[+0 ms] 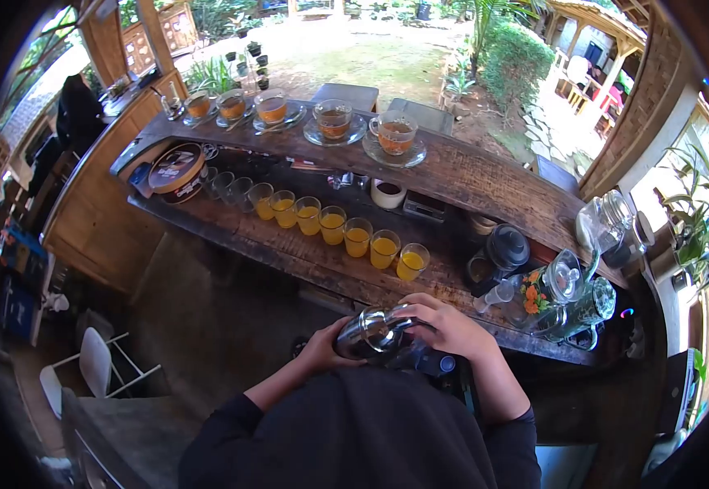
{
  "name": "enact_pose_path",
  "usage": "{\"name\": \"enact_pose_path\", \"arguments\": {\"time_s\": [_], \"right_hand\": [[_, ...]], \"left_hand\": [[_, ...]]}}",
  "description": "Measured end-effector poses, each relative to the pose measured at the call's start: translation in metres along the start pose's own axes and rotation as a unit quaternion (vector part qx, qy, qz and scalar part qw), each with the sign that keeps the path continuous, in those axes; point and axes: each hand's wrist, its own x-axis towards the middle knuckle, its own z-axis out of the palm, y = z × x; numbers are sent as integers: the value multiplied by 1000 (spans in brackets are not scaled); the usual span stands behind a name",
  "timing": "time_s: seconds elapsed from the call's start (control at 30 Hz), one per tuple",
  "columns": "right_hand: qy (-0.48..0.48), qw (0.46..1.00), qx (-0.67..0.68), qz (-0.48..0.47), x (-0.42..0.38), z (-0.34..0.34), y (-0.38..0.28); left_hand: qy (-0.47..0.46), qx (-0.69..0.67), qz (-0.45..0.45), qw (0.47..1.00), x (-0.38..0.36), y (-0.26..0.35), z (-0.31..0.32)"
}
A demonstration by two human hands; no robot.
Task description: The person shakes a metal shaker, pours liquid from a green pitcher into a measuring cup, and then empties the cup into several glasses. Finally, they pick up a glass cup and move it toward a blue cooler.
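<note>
Both hands on a shiny metal vessel in front of the wooden counter

Far to the left of the left hand, lower in the view, is a white chair. Beyond that hand, ahead and well to the left, a round box sits on the lower shelf of the counter. Clear glasses stand to its right, partly overlapping one another. On the raised ledge farther ahead, five glass cups of amber drink run in a row, each on a saucer. Seven glasses of orange drink continue the lower row rightward, the last just ahead of the right hand.

The left hand is wrapped around the left side of the metal vessel, which lies tilted between the hands, near the person's body. The right hand grasps its right side, fingers bent over the top. Farther ahead, a white cup with dark contents is set beneath the ledge.

Ahead and to the right of the right hand stands a dark lidded pot. Next comes a glass pitcher with orange flowers, then a green patterned pitcher. Beyond them, a clear jar stands near the counter's right end.
</note>
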Motion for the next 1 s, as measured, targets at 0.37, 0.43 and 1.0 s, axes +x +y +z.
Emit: {"name": "enact_pose_path", "arguments": {"time_s": [0.37,0.43,1.0], "right_hand": [[202,937,-94,270,-44,19,92],[205,933,-93,280,-46,30,103],[233,956,153,92,170,105,1]], "left_hand": [[126,-119,45,984,0,-19,8],[134,-127,36,982,-3,-21,1],[17,-349,98,932,33,-64,-195]]}}
